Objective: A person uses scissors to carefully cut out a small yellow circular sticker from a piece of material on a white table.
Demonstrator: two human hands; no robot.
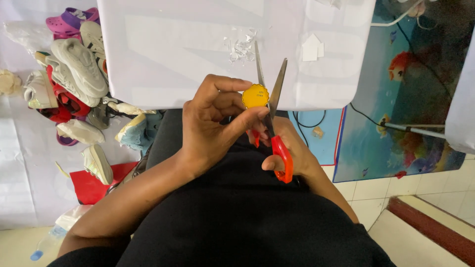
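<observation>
My left hand (213,123) pinches a small round yellow sticker (255,96) with a scalloped edge between thumb and fingers, just in front of the table's near edge. My right hand (289,148) grips red-handled scissors (277,123). Their metal blades are spread apart and point away from me, with the sticker's right edge lying between them. Both hands hover above my lap, which is covered in black cloth.
A white-covered table (163,54) lies ahead with small paper scraps (241,47) and a white cut-out (312,47) on it. Several shoes (74,79) are piled on the floor at left. A blue fish-patterned mat (410,99) and cables lie at right.
</observation>
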